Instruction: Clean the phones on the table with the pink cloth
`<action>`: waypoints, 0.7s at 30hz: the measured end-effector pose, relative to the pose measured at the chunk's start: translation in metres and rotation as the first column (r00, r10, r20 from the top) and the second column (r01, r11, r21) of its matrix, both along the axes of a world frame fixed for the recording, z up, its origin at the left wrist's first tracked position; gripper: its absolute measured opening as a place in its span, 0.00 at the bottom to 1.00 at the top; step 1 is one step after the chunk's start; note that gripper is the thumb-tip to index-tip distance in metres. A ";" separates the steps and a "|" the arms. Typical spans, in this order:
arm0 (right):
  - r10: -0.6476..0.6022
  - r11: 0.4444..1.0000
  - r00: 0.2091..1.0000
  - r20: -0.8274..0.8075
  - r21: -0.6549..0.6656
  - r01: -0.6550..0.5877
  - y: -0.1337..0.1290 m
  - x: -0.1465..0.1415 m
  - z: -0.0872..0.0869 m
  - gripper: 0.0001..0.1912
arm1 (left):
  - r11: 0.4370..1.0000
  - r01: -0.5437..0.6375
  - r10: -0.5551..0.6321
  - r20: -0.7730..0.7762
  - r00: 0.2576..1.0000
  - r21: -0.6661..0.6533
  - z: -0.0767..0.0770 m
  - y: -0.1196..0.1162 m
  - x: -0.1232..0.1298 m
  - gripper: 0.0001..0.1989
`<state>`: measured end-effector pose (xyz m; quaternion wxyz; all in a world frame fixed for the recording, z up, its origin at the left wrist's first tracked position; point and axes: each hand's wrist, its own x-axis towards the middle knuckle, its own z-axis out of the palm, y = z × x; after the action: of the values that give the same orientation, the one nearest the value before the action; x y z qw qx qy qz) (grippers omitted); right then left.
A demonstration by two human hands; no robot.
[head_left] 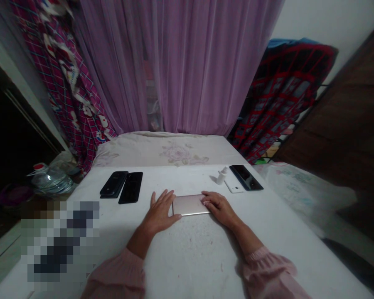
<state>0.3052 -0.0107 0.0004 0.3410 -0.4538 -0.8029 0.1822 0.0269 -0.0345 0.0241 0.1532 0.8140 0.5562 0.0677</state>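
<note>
Between the two bare hands, a rose-gold smartphone point(190, 205) lies flat on a white, speckled surface point(187, 257). Neither hand closes around it; both are open and palm-down. The left hand point(160, 212) spreads beside the phone's left end, its thumb point(176, 218) touching the near corner. The right hand point(220, 208) rests its fingertips point(205, 198) on the phone's right end. Pink ruffled sleeves point(118, 274) cover both forearms nearer the camera.

Ahead of the left hand, two black smartphones point(131, 187) lie side by side. Ahead of the right hand, a small white spray bottle point(222, 175) sits just beside a white smartphone point(234, 187), which is partly under a dark smartphone point(246, 177). Farther on are a floral pillow point(162, 150) and a purple curtain point(180, 62).
</note>
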 end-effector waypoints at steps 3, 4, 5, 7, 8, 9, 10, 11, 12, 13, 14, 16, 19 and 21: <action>0.095 0.995 0.995 0.014 -0.013 -0.094 -0.010 0.007 0.001 0.14 | 1.000 0.010 -0.010 0.004 1.000 0.000 -0.001 0.000 -0.001 0.33; 0.109 0.994 0.994 0.021 -0.024 -0.109 -0.011 0.009 0.002 0.15 | 1.000 0.015 -0.015 0.007 1.000 0.000 -0.001 0.000 -0.001 0.33; 0.114 0.993 0.993 0.028 -0.035 -0.113 -0.010 0.009 0.003 0.15 | 1.000 0.020 -0.020 0.010 1.000 -0.002 -0.001 0.001 -0.001 0.33; 0.091 0.995 0.995 0.047 -0.057 -0.088 -0.004 0.008 0.004 0.15 | 1.000 0.027 -0.027 0.012 1.000 -0.009 -0.001 0.002 -0.001 0.33; 0.067 0.996 0.996 0.057 -0.063 -0.063 0.000 0.006 0.005 0.14 | 1.000 0.029 -0.028 0.011 1.000 -0.012 -0.001 0.002 -0.001 0.34; 0.041 0.997 0.997 0.069 -0.066 -0.037 0.005 0.003 0.005 0.13 | 0.999 0.029 -0.029 0.009 1.000 -0.015 0.000 0.002 -0.002 0.34; 0.017 0.998 0.997 0.080 -0.066 -0.012 0.010 0.000 0.006 0.13 | 0.999 0.029 -0.029 0.008 1.000 -0.017 0.000 0.003 -0.002 0.34; -0.006 0.998 0.996 0.090 -0.063 0.012 0.014 -0.004 0.006 0.12 | 0.999 0.030 -0.029 0.006 1.000 -0.018 0.000 0.003 -0.002 0.34; -0.025 0.998 0.995 0.101 -0.059 0.031 0.019 -0.007 0.007 0.12 | 0.999 0.030 -0.030 0.003 1.000 -0.019 0.000 0.003 -0.002 0.34; -0.045 0.997 0.992 0.116 -0.054 0.052 0.023 -0.010 0.007 0.12 | 0.999 0.030 -0.030 0.001 1.000 -0.020 0.000 0.002 -0.002 0.34; -0.070 0.996 0.988 0.134 -0.048 0.077 0.026 -0.014 0.007 0.12 | 0.999 0.030 -0.030 -0.002 1.000 -0.020 0.000 0.002 -0.002 0.34; -0.125 0.991 0.976 0.176 -0.032 0.133 0.029 -0.019 0.008 0.12 | 1.000 0.026 -0.026 -0.009 1.000 -0.014 0.000 0.002 -0.002 0.34; -0.169 0.985 0.967 0.190 -0.009 0.174 0.027 -0.022 0.006 0.12 | 1.000 0.017 -0.017 -0.011 1.000 0.001 -0.001 0.001 -0.001 0.33; -0.152 0.988 0.980 0.127 0.003 0.153 0.020 -0.021 0.004 0.12 | 1.000 0.013 -0.013 -0.011 1.000 0.007 -0.002 0.001 0.000 0.33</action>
<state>0.2842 0.0089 0.0048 0.3006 -0.5258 -0.7852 0.1289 0.0264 -0.0334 0.0224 0.1479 0.8184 0.5516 0.0641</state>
